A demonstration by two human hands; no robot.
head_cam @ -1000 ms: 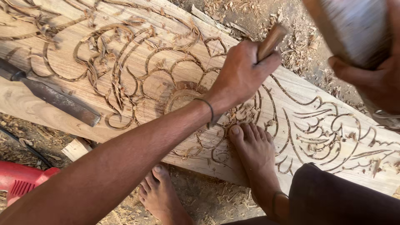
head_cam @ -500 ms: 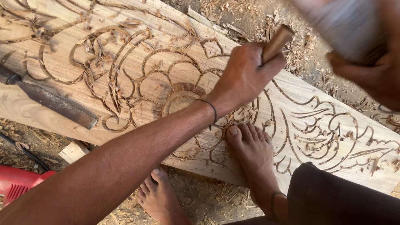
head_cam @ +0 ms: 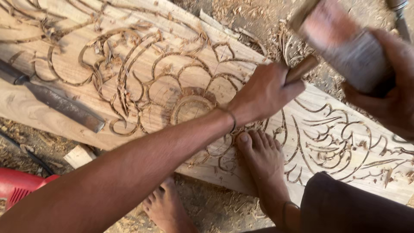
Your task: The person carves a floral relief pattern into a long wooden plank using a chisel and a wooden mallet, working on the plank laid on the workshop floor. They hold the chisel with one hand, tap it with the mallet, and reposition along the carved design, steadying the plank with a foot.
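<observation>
Chisel (head_cam: 302, 69) clamped in left hand (head_cam: 265, 92), fist closed round handle, only brown handle end showing past thumb; blade hidden under hand, down at carved plank (head_cam: 142, 86).

Nearest camera: left forearm running in from lower left, thin band at wrist. Dark cloth (head_cam: 353, 207) at lower right. Two bare feet: one foot (head_cam: 263, 164) planted on near edge of plank, toes just below left hand; other foot (head_cam: 166, 207) on ground among shavings (head_cam: 215, 207). Red tool (head_cam: 17, 185) at lower left edge, on ground. Small wood block (head_cam: 79, 155) just beside plank's near edge.

Mid-field: plank lying slantwise, cut with scrolls and a round flower motif; curled chips loose in grooves. Second chisel (head_cam: 56, 101) lying flat on plank at left, well apart from hand, untouched.

Farther: right hand (head_cam: 388, 95) wrapped tight round mallet (head_cam: 340, 43), raised above and just right of chisel handle, blurred. Whether mallet touches handle: cannot tell. Beyond plank, shavings and sawdust on ground.
</observation>
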